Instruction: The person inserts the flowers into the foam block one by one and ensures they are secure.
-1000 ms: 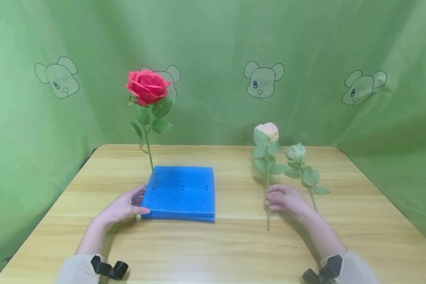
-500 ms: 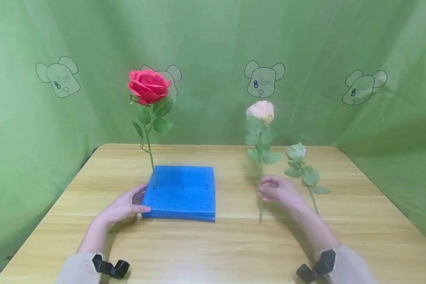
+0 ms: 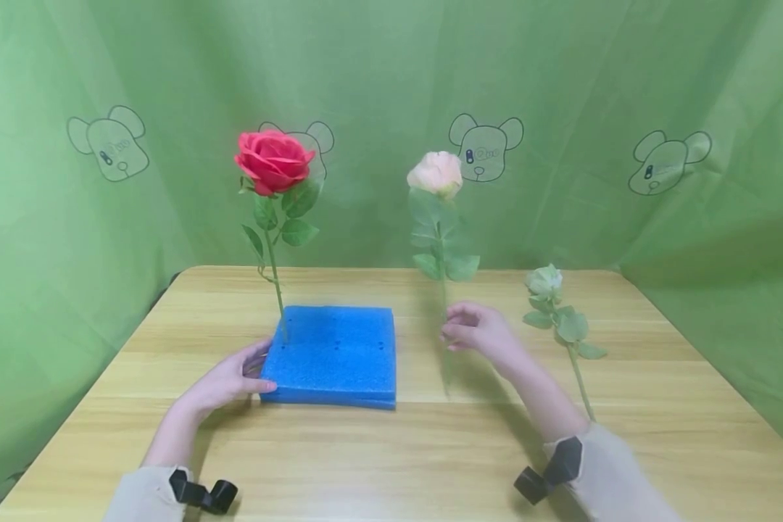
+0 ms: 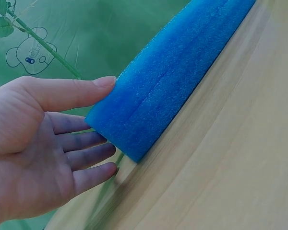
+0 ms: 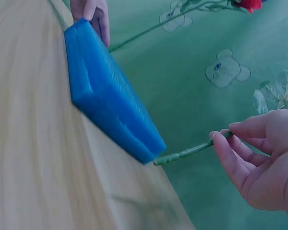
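Note:
My left hand (image 3: 224, 380) rests at the near left corner of a blue foam block (image 3: 346, 370), thumb on its edge. In the left wrist view the fingers (image 4: 89, 158) lie nearly straight against the block's side. Farther right, my right hand (image 3: 483, 335) pinches the stem of a pale pink rose (image 3: 436, 175) between thumb and fingertips, bloom upward. The cut end of that stem (image 5: 182, 154) shows below the fingers in the right wrist view. A red rose (image 3: 274, 163) stands upright in the block's left part. Several small holes dot the foam's top.
A whitish-green rose (image 3: 544, 281) lies on the right of the wooden table (image 3: 339, 464), its stem end partly behind the right forearm. Green cloth (image 3: 378, 65) printed with bear heads hangs behind and at both sides.
My right hand has carried the pink rose left and upward, toward the foam block. The left hand, the block and the red rose have kept their places.

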The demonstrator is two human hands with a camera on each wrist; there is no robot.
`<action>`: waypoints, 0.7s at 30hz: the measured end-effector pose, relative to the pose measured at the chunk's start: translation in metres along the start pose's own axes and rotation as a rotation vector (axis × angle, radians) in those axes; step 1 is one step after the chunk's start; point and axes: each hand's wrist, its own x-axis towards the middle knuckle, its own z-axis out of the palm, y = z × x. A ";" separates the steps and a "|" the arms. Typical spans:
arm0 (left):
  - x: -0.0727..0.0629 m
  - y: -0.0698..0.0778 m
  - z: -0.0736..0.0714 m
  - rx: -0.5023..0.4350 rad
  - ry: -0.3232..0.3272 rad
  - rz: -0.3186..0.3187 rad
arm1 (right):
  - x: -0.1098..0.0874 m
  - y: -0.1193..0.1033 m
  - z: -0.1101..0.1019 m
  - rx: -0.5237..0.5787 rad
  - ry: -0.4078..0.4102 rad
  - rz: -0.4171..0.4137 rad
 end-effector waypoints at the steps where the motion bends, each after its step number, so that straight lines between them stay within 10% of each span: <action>1: 0.000 0.000 0.000 0.000 0.000 0.000 | 0.001 -0.003 0.003 0.002 -0.001 -0.003; 21: -0.001 -0.001 0.000 0.020 0.011 -0.012 | 0.021 -0.036 0.060 0.095 -0.042 -0.105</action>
